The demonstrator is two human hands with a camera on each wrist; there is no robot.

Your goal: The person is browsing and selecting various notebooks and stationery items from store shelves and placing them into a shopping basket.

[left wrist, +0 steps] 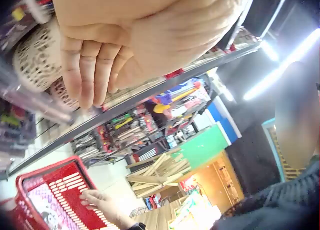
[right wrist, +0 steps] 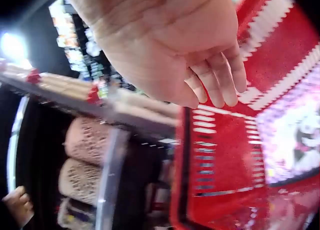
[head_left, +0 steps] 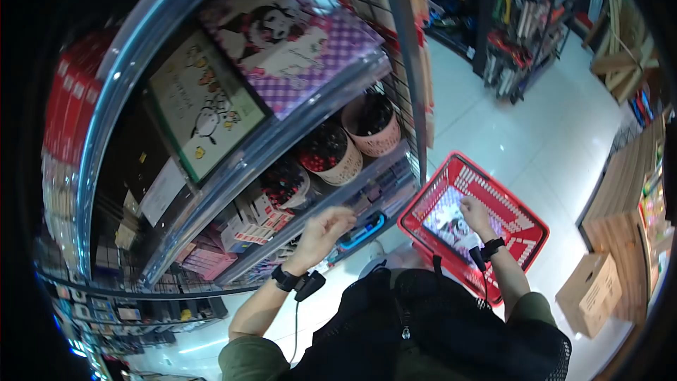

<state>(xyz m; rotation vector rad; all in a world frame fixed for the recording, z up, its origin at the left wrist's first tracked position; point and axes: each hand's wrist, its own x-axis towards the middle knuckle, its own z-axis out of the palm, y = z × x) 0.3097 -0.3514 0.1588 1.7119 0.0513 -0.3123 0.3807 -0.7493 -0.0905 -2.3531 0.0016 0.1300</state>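
Note:
A red plastic shopping basket (head_left: 522, 222) with slotted walls stands on the floor at the person's right. Inside it lies a flat item with a purple checked print and a cartoon figure (head_left: 444, 215), also visible in the right wrist view. Over the basket hangs the right hand (head_left: 477, 216), its fingers loosely bent and nothing in them. The left hand (head_left: 326, 235) is in front of the lower shelves, near patterned pots (head_left: 345, 166). Seen from its wrist, the left palm (left wrist: 150, 35) is bare, with the fingers relaxed.
A curved shelf unit fills the left side. Its upper tier bears a similar purple checked item (head_left: 303, 49) and a green-edged cartoon item (head_left: 208, 109). A cardboard box (head_left: 591, 293) stands at the right beside a wooden counter (head_left: 620, 204). Goods racks (head_left: 518, 21) stand farther back.

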